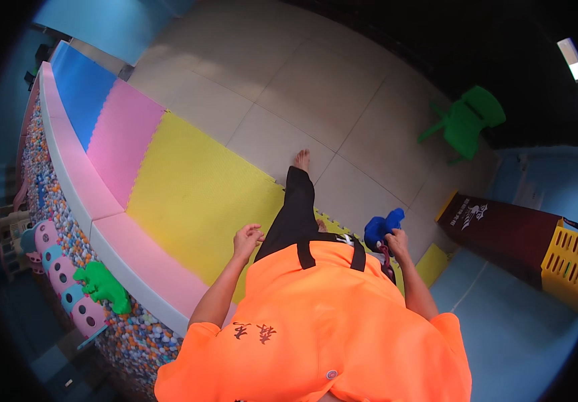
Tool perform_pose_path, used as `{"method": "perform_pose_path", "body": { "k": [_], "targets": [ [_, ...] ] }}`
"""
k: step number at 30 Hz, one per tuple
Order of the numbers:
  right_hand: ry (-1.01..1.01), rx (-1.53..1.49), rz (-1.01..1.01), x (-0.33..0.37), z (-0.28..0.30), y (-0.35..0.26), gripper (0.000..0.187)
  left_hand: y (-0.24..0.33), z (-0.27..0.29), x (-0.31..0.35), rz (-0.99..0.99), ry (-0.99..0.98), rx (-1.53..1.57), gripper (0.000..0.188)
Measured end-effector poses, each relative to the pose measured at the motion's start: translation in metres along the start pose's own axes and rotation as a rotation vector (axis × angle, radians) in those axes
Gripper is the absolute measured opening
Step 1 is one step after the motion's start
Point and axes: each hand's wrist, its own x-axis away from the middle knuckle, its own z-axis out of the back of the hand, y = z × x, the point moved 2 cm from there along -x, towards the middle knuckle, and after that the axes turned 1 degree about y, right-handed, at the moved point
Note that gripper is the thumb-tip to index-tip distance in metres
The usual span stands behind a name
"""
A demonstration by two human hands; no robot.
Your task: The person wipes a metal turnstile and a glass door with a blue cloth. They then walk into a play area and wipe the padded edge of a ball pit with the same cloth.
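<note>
My left hand (248,242) hangs beside my dark trousers, above the yellow foam mat (188,181). Its fingers are loosely curled and apart, and nothing shows in them. On the other side, my right hand (398,244) is closed on a bright blue, lumpy item (377,232) whose kind I cannot make out. Below that hand hangs a dark and pinkish thing, partly hidden by my orange top. One bare foot (302,159) is forward on the grey floor tiles (349,194).
To the left, a low pink-topped wall (131,258) edges a pit of small coloured pebbles (148,331). A green animal-shaped toy (104,287) and a pink-and-blue toy tunnel (64,275) lie there. A green chair (466,120) and a dark red box with a yellow basket (567,261) stand right.
</note>
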Motion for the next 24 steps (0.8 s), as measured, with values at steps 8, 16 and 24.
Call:
{"method": "perform_pose_path", "body": {
  "k": [8,16,24],
  "targets": [
    [-0.246,0.257,-0.409,-0.031,-0.017,0.088,0.034,0.111,-0.028,-0.140,0.149,-0.059,0.024,0.023],
    [-0.284,0.151,-0.353,-0.111,0.006,0.038,0.033,0.212,-0.030,-0.205,0.206,-0.037,-0.018,0.024],
    [-0.302,0.133,-0.164,-0.241,0.049,-0.002,0.033,0.226,-0.063,-0.183,0.315,0.117,0.090,0.025]
  ]
}}
